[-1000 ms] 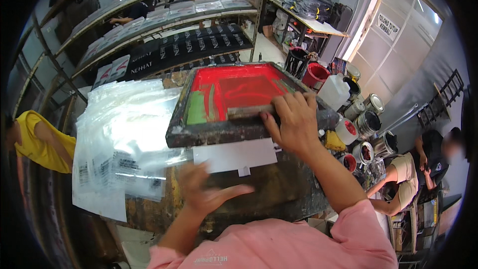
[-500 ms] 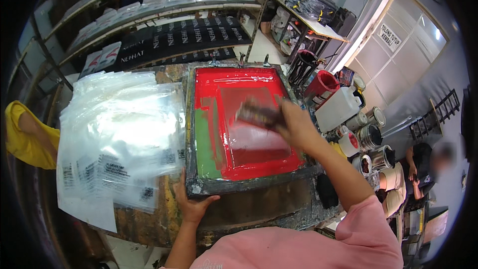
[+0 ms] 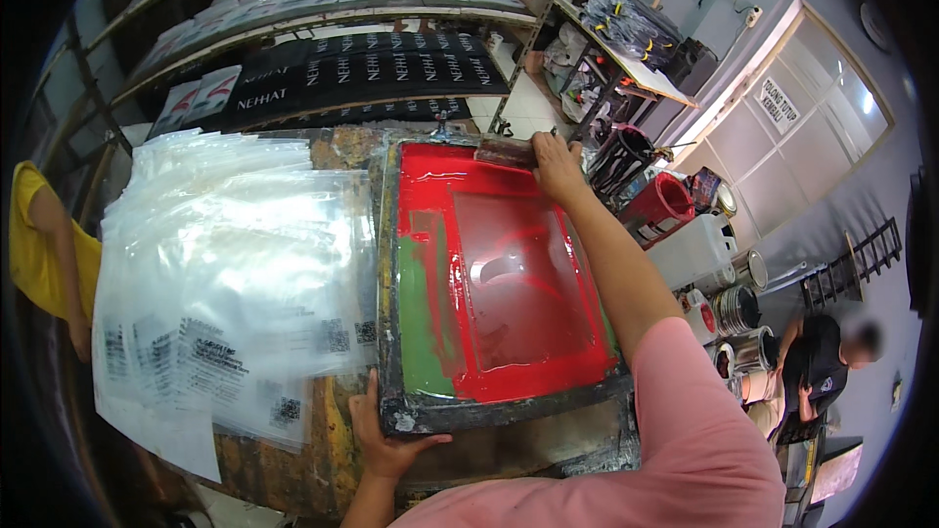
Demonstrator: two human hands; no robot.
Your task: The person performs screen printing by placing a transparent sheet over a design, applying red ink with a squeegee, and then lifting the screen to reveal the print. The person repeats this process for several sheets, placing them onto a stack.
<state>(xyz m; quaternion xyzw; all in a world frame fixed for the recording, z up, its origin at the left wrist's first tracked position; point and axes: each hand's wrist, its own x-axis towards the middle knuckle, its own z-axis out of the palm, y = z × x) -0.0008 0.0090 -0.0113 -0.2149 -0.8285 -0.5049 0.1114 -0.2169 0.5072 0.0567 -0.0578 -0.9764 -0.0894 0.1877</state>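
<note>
- One worn, paint-streaked table (image 3: 264, 460) spreads beneath the work.
- A fanned pile of clear plastic bags (image 3: 235, 235), some with dark print, covers the table's left side.
- A dark-framed printing screen (image 3: 509, 413) lies right of the pile, reaching toward the table's far edge; red ink (image 3: 435, 164) coats much of it, with a green strip along its left side.
- A white jug (image 3: 693, 254) stands beside the table's right edge.
- A squeegee (image 3: 506, 153) is at the screen's far edge, right of the middle.
- The right hand (image 3: 559, 168) is closed around the squeegee's right end.
- The left hand (image 3: 386, 442), thumb and fingers spread wide, is at the screen's near-left corner.
</note>
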